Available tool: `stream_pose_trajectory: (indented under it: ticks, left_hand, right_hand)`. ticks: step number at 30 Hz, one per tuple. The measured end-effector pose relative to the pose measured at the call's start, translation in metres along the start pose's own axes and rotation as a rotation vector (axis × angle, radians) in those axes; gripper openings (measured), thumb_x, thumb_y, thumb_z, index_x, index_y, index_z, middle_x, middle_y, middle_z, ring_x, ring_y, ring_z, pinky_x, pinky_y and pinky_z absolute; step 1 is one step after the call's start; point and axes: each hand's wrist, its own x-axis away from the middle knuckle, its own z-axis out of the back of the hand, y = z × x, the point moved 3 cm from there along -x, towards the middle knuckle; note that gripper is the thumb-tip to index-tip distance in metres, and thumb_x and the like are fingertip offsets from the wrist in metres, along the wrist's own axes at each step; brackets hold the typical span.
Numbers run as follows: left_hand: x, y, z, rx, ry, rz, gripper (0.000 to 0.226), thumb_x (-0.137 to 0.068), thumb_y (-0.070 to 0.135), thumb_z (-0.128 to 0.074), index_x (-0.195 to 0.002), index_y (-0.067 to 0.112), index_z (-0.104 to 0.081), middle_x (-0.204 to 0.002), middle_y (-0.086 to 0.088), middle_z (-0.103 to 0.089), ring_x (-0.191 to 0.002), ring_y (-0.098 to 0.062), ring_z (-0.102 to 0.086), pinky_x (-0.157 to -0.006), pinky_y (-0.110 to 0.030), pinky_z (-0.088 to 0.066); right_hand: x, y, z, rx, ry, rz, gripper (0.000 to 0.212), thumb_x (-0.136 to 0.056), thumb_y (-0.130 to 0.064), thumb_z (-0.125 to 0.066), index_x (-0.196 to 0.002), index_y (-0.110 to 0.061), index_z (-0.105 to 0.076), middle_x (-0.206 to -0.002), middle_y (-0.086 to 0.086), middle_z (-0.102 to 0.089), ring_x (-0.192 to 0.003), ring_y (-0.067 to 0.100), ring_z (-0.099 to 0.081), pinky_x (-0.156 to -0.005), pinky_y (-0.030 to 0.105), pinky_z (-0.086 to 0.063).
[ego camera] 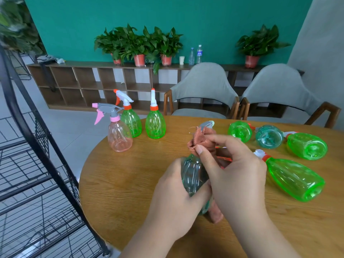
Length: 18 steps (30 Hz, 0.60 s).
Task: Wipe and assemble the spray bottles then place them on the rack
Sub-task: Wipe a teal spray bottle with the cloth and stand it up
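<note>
Left hand grips teal bottle, neck seemingly pointing away.

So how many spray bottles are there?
8. Standing far left: a pink bottle, two green bottles. Lying on the right: three green ones and a teal bottle. The left hand grips a second teal bottle. The cloth may hide more.

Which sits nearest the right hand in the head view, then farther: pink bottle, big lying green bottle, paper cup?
1. Big green bottle, lying right of the right hand.
2. Pink bottle, upright on the left.
3. Paper cup, far shelf.
</note>
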Motion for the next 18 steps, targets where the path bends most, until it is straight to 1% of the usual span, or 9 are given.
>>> stream_pose_trajectory:
  ticks: [2, 5, 9, 11, 13, 16, 18]
  left_hand:
    - [0.0, -0.001, -0.002, 0.02, -0.003, -0.007, 0.05, -0.079, 0.065, -0.073, -0.122, 0.045, -0.058, -0.112, 0.019, -0.074, -0.104, -0.003, -0.07, -0.089, -0.041, -0.058]
    - [-0.001, -0.003, -0.005, 0.149, -0.066, 0.034, 0.047, -0.083, 0.059, -0.075, -0.123, 0.039, -0.063, -0.113, 0.012, -0.077, -0.105, -0.009, -0.073, -0.094, -0.048, -0.059]
    - [-0.003, -0.005, -0.001, 0.337, -0.176, 0.113, 0.049, -0.085, 0.052, -0.074, -0.127, 0.028, -0.068, -0.117, 0.0, -0.078, -0.111, -0.02, -0.075, -0.102, -0.055, -0.058]
    - [-0.003, -0.007, -0.002, 0.401, -0.185, 0.123, 0.048, -0.086, 0.049, -0.074, -0.127, 0.024, -0.07, -0.117, -0.006, -0.078, -0.112, -0.027, -0.075, -0.103, -0.057, -0.057]
    - [-0.002, -0.009, -0.005, 0.463, -0.18, 0.135, 0.046, -0.087, 0.048, -0.073, -0.126, 0.022, -0.071, -0.118, -0.011, -0.077, -0.114, -0.033, -0.074, -0.104, -0.059, -0.056]
    - [0.001, -0.011, -0.011, 0.522, -0.181, 0.159, 0.046, -0.084, 0.052, -0.073, -0.124, 0.029, -0.07, -0.12, -0.01, -0.077, -0.115, -0.031, -0.074, -0.1, -0.051, -0.058]
    - [0.002, -0.012, -0.013, 0.545, -0.175, 0.174, 0.046, -0.08, 0.057, -0.074, -0.12, 0.035, -0.069, -0.118, -0.006, -0.077, -0.114, -0.027, -0.074, -0.096, -0.045, -0.061]
  right_hand:
    - [0.0, 0.001, 0.001, -0.079, 0.015, -0.075, 0.017, -0.089, -0.029, -0.087, -0.103, -0.035, -0.079, -0.093, -0.022, -0.078, -0.088, -0.001, -0.075, -0.08, 0.012, -0.055]
    - [-0.001, 0.004, 0.001, -0.286, -0.025, -0.24, 0.013, -0.094, -0.022, -0.082, -0.101, -0.032, -0.08, -0.089, -0.025, -0.079, -0.085, -0.005, -0.076, -0.074, 0.009, -0.055]
    - [-0.003, 0.007, 0.002, -0.445, -0.096, -0.351, 0.013, -0.095, -0.017, -0.08, -0.107, -0.022, -0.081, -0.093, -0.015, -0.082, -0.091, 0.0, -0.078, -0.081, 0.013, -0.058]
    - [-0.002, 0.007, 0.001, -0.45, -0.126, -0.36, 0.013, -0.095, -0.015, -0.08, -0.105, -0.022, -0.081, -0.093, -0.012, -0.083, -0.091, 0.002, -0.079, -0.082, 0.015, -0.059]
    - [-0.004, 0.006, 0.003, -0.419, -0.172, -0.354, 0.013, -0.093, -0.015, -0.082, -0.101, -0.025, -0.082, -0.09, -0.013, -0.082, -0.088, 0.001, -0.079, -0.083, 0.016, -0.059]
    - [-0.013, 0.005, 0.011, -0.29, -0.269, -0.304, 0.012, -0.09, -0.02, -0.086, -0.094, -0.031, -0.083, -0.085, -0.019, -0.08, -0.08, -0.003, -0.076, -0.074, 0.012, -0.057]
    - [-0.019, 0.007, 0.018, -0.161, -0.314, -0.264, 0.01, -0.088, -0.026, -0.088, -0.091, -0.034, -0.083, -0.082, -0.023, -0.079, -0.076, -0.002, -0.075, -0.067, 0.016, -0.058]
